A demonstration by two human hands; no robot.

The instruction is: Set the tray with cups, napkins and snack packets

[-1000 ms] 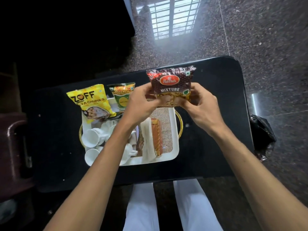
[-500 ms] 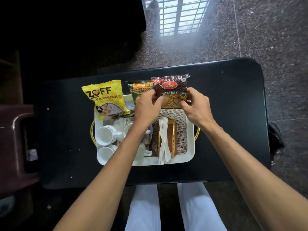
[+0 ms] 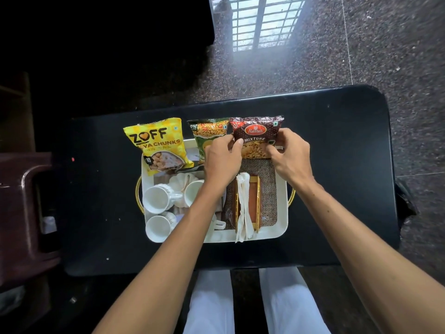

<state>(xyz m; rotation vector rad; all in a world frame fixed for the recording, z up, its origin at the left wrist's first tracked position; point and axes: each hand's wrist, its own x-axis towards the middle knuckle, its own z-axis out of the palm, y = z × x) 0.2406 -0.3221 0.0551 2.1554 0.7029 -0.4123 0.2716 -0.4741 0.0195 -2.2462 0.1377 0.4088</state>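
The Haldiram's Mixture packet [image 3: 256, 138] leans at the far edge of the white tray [image 3: 282, 208], beside the green packet [image 3: 207, 138]. The left hand [image 3: 222, 160] and right hand [image 3: 290, 156] pinch its lower corners. This looks like placing the last snack; next, a gentle release so it does not slide.

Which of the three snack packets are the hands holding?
The brown Mixture packet, rightmost in the row. Both hands grip it; the yellow packet and green packet sit untouched.

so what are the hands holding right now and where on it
Both hold the maroon mixture packet: left hand on its lower left edge, right hand on its lower right edge.
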